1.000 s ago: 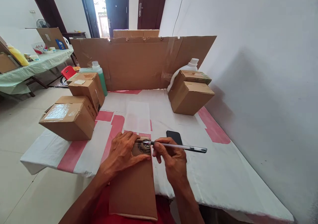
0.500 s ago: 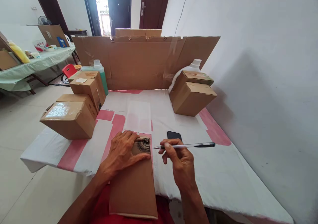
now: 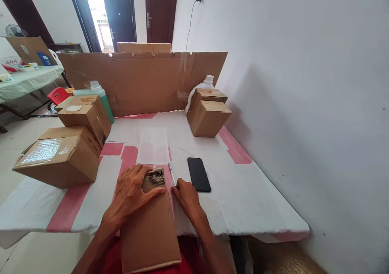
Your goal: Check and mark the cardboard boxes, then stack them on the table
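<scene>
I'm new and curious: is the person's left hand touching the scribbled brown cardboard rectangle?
Touching: the head view shows the left hand laid over the cardboard, thumb outstretched.

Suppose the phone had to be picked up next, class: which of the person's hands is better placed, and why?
Probably the right hand: it lies just beside the phone, though a pen is at its fingers. The left hand is farther away, laid across the cardboard piece.

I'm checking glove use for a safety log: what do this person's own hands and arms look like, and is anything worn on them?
Both the left hand and the right hand are ungloved, with no ring or watch visible. No sleeves show on the visible forearms.
</scene>
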`<act>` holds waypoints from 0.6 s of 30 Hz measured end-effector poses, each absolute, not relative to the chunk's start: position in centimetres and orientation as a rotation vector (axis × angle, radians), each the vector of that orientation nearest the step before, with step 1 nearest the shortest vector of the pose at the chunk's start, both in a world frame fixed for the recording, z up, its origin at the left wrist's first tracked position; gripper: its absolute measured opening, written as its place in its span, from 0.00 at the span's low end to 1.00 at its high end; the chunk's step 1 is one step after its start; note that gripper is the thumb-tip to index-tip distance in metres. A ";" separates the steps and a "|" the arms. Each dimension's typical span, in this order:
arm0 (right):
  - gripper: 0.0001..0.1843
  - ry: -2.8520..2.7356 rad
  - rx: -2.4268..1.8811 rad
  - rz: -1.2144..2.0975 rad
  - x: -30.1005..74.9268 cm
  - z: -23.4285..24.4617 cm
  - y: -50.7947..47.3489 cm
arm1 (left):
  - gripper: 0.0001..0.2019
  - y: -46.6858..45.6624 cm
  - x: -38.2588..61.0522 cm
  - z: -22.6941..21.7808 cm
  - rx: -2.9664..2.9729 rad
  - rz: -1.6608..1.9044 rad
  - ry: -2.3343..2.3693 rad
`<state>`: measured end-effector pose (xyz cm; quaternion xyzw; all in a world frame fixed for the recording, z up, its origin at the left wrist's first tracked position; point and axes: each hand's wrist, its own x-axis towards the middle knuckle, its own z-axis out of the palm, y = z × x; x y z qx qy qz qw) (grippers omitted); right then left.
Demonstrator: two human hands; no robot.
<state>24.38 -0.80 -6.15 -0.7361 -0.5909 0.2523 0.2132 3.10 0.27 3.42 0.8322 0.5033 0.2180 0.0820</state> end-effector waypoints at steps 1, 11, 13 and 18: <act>0.07 -1.656 -2.080 0.674 24.5 -5.9 -0.9 | 0.23 0.3 3.1 3.4 2.486 0.647 1.509; 0.24 -1.411 -2.576 0.374 30.4 -4.7 -0.7 | 0.21 0.2 2.9 3.6 2.450 0.652 1.515; 0.22 -1.422 -2.593 0.423 30.6 -5.3 -0.9 | 0.21 0.2 2.9 3.4 2.459 0.670 1.497; 0.25 -1.405 -2.594 0.507 30.4 -6.1 -0.8 | 0.22 0.2 3.0 3.3 2.440 0.672 1.509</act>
